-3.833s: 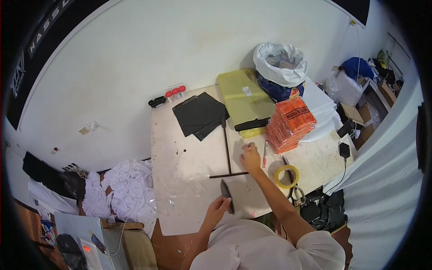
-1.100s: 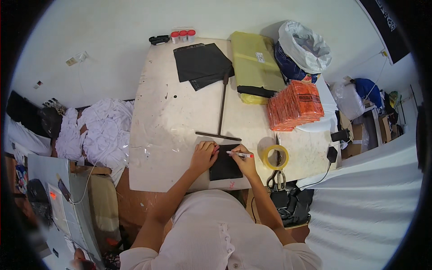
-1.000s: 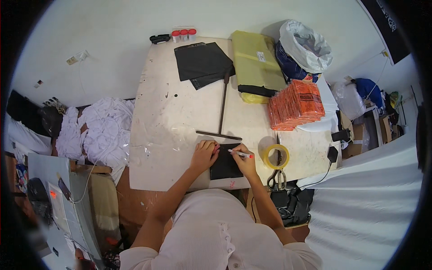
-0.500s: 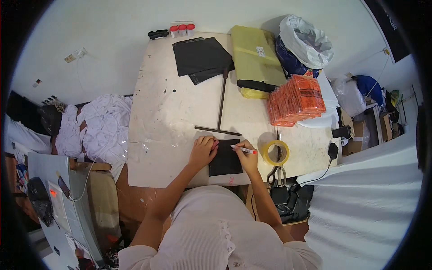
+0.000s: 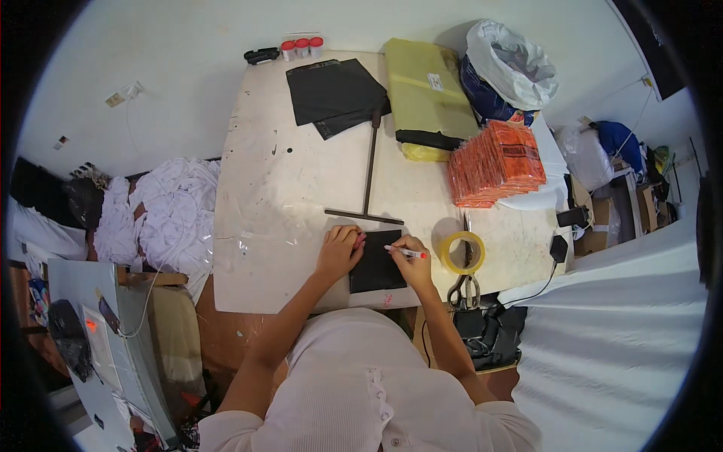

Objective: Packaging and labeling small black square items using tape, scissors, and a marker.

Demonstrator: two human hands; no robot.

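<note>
A flat black packet (image 5: 376,270) lies on the table's near edge in front of me. My left hand (image 5: 339,251) rests on its left side with the fingers curled; a small reddish bit shows at the fingertips, too small to name. Between the fingers of my right hand (image 5: 413,264) is a white marker pen (image 5: 409,252) with a red end, its tip pointing left over the packet's upper right part. Whether the tip touches the surface cannot be told. Just beyond the packet lies a dark T-shaped metal rod (image 5: 370,173).
Right of my hand are a tape roll (image 5: 443,253) and scissors (image 5: 465,292). Farther back stand a stack of orange packets (image 5: 497,166), a yellowish wrapped bundle (image 5: 425,90), a white-lined bag (image 5: 497,64), black bags (image 5: 335,94) and red-lidded jars (image 5: 303,49). White cloth (image 5: 177,211) is heaped left.
My right hand and the marker pen have shifted very slightly over the packet. My left hand stays in place, and the view has tilted a little.
</note>
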